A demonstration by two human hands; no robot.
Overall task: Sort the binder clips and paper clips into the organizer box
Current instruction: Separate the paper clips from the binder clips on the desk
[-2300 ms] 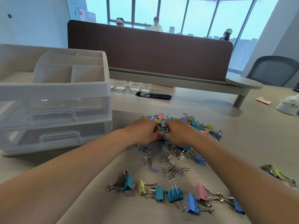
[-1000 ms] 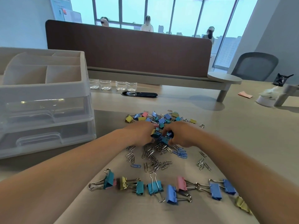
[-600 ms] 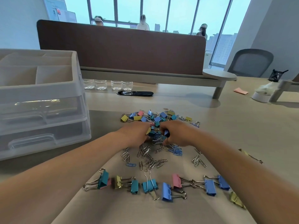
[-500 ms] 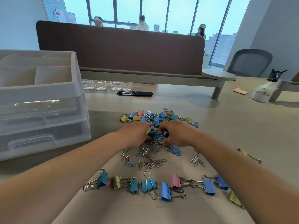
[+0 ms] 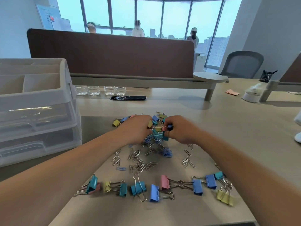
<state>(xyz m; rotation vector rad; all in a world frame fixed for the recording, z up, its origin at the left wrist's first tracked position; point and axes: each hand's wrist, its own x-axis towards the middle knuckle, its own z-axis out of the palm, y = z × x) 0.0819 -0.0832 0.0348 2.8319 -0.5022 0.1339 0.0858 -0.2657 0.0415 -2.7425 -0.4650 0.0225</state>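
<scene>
Both grips have risen slightly, lifting a tangled clump of binder clips [image 5: 157,135] just above the pile [image 5: 158,116] on the counter [image 5: 236,128]. At its sides, the left grip [image 5: 135,128] and the right grip [image 5: 180,130] curl tightly round it. Paper clips [image 5: 138,163] lie scattered beneath, a row of larger binder clips [image 5: 154,192] nearer, and the organizer box [image 5: 37,95] stands far left.

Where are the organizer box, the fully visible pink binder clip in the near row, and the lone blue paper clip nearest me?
organizer box [image 5: 37,97]: head view, front wall of its top tray.
pink binder clip [image 5: 164,182]: head view, its pink body.
blue paper clip [image 5: 121,168]: head view, middle of its loop.
</scene>
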